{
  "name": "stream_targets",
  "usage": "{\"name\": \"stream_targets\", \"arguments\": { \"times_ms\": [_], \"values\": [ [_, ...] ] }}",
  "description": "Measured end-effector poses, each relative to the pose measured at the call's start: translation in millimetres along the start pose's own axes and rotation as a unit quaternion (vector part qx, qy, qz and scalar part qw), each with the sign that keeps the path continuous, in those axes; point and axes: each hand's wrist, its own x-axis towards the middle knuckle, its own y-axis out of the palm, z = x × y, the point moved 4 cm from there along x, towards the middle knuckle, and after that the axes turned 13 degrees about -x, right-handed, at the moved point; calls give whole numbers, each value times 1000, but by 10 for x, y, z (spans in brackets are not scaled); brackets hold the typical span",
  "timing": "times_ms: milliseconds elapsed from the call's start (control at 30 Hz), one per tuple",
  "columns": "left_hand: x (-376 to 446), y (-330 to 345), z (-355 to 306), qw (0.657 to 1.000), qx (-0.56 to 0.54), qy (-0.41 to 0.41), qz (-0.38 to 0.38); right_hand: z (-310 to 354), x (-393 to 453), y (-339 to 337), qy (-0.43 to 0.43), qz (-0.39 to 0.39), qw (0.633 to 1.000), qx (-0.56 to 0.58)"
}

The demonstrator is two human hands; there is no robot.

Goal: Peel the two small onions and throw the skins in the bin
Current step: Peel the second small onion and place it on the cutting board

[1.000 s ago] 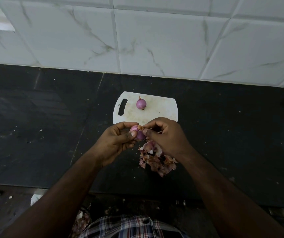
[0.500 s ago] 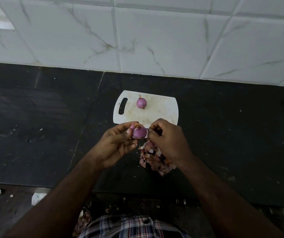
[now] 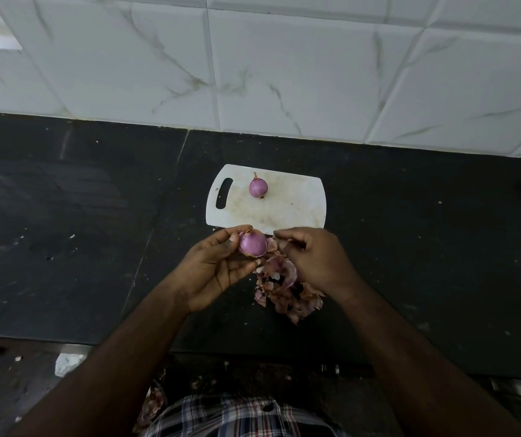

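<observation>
Holding onion mid-frame, head view.
Left hand [image 3: 213,271] grips the onion in hand [image 3: 253,243]; right hand [image 3: 311,258] fingers curled, pinch contents unclear. Skin pile [image 3: 287,294] lies under the hands on the black counter [image 3: 63,231]. Second onion [image 3: 258,188] sits on the white cutting board [image 3: 297,203], frame centre; tiled wall [image 3: 253,58] fills the top.
</observation>
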Motion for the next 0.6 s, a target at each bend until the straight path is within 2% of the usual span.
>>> {"name": "stream_targets", "arguments": {
  "times_ms": [67,200,367,500,600],
  "values": [
    [-3,9,-1,1000,15,2,7,89,29,-73,-6,-19,999,45],
    [-3,58,-24,996,78,14,29,288,39,-74,-39,31,995,82],
    [-18,99,-68,992,117,21,52,274,104,-30,-38,18,988,148],
    [-20,37,-62,990,121,9,68,266,110,-1,-58,15,990,130],
    [-16,-5,-49,990,122,8,71,238,112,-9,-40,22,990,135]
  ]
}}
